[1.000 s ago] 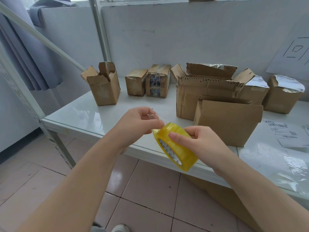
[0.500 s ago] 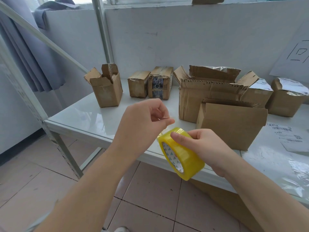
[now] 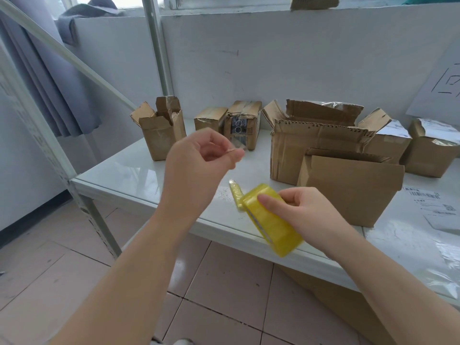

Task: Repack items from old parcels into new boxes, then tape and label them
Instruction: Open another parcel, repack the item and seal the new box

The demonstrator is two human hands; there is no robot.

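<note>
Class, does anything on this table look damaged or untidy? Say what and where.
The far-left open box has torn flaps. The big open box has a jagged front flap. A crumpled tail juts from the yellow tape roll in the right hand; the left hand pinches a clear scrap.

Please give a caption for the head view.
Right hand holds yellow tape roll; left hand pinches a small clear scrap above the table.

A white wall (image 3: 298,66) backs the glossy white surface (image 3: 129,175). A grey curtain (image 3: 62,90) hangs left, under a daylit window (image 3: 129,0). Beige tiles cover the floor (image 3: 224,282).
</note>
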